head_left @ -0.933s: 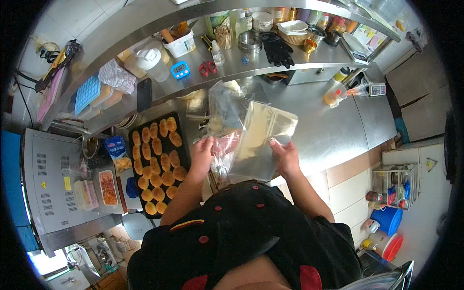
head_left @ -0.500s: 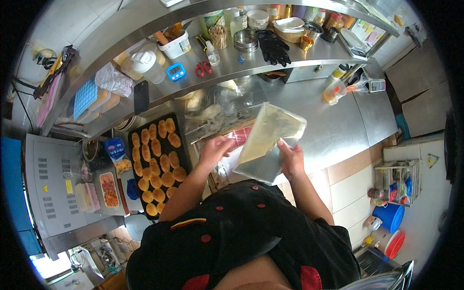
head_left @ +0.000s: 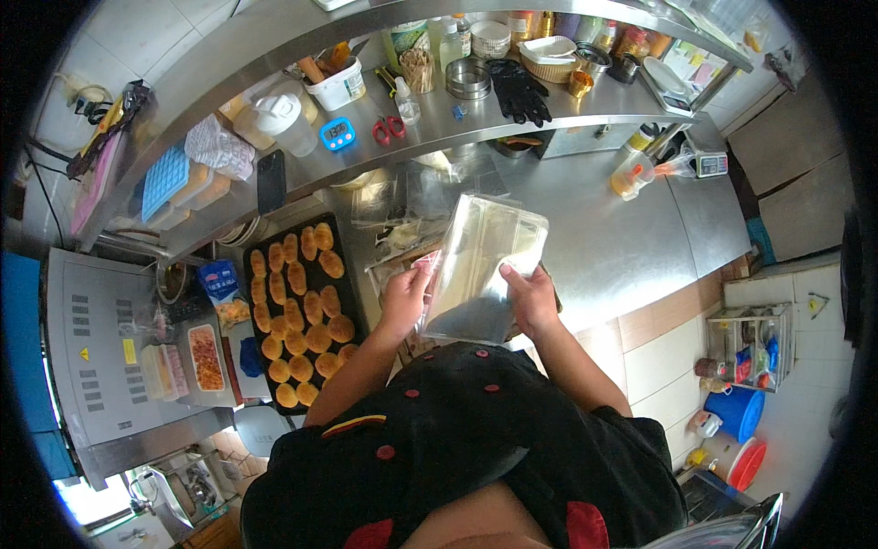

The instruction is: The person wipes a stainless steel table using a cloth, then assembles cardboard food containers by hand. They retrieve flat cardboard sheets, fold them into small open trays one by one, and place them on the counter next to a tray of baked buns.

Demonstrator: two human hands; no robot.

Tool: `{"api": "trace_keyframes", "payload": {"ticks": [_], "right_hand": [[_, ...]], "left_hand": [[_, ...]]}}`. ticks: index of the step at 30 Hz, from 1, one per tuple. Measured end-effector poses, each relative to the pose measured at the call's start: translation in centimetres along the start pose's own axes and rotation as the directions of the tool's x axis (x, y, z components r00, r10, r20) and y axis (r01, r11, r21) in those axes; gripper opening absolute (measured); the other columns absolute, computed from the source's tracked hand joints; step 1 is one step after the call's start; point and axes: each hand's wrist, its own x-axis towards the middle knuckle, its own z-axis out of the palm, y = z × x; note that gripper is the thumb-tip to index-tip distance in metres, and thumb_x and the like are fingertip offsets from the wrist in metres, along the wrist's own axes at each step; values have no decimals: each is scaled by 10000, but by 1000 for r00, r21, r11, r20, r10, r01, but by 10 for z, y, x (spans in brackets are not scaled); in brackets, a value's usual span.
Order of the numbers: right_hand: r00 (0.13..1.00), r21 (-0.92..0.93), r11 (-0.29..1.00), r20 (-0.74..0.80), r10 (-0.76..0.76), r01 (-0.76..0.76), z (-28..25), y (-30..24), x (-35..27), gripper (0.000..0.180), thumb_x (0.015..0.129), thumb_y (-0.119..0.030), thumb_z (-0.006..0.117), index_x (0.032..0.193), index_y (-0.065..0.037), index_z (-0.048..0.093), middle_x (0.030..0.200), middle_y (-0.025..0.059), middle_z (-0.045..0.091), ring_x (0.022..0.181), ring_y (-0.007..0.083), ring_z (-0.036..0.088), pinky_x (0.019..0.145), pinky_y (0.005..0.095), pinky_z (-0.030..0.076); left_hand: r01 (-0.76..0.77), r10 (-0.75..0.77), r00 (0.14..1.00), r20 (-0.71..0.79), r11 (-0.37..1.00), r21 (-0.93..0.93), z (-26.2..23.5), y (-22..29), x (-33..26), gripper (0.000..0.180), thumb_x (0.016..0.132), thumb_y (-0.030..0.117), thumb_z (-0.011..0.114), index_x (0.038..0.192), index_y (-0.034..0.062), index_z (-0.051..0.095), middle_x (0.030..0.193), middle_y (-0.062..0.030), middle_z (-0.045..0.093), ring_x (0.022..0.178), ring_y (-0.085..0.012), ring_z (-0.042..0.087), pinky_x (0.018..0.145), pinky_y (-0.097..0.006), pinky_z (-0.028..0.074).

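A stack of clear plastic bags (head_left: pixel 489 265) is tilted up in front of my chest, between both hands. My right hand (head_left: pixel 530 297) grips its right edge, with the thumb lying on top. At the opposite edge, my left hand (head_left: pixel 405 297) is closed with its fingertips against the stack. Something pink and red shows beside those fingers, mostly hidden. Behind the stack, more loose clear plastic (head_left: pixel 393 206) lies on the steel counter. Left of my left forearm is a black baking tray (head_left: pixel 346 265) filled with rows of golden-brown buns (head_left: pixel 294 274).
A steel shelf (head_left: pixel 430 128) spans the back, holding a blue timer (head_left: pixel 337 134), red-handled scissors (head_left: pixel 388 130), a black glove (head_left: pixel 518 90) and several containers. The steel counter (head_left: pixel 631 238) extends right to a scale (head_left: pixel 710 164). A grey appliance (head_left: pixel 101 339) stands at left.
The stack of bags has shifted left and turned more upright. My left hand has come up to its left edge, and the red checked piece there is now mostly covered.
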Motion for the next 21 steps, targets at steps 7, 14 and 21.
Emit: {"api": "trace_keyframes", "payload": {"ticks": [7,14,21], "right_hand": [[997,8,1000,76,-2,2,-2,2,0,405,959,-82,712,1323,4,558,1211,125,685,1095,224,664,947,404,549],[995,24,999,93,-47,45,-7,7,2,415,958,-72,709,1332,9,548,1228,129,684,1105,218,664,974,382,534],[999,-21,1000,42,0,1,-8,3,2,408,966,-94,708,1324,24,549,1208,138,685,1098,223,663,968,381,537]], "left_hand": [[-33,38,999,33,989,-145,-2,1,-9,200,986,202,700,958,4,704,717,34,624,591,-51,532,544,-239,423],[-47,48,999,20,998,-35,0,6,-11,229,1024,221,639,956,10,697,779,26,648,653,-50,557,613,-226,453],[-10,11,1000,6,999,-50,-1,15,-8,277,1060,259,580,1042,7,694,826,8,670,679,-56,588,615,-236,491]]}}
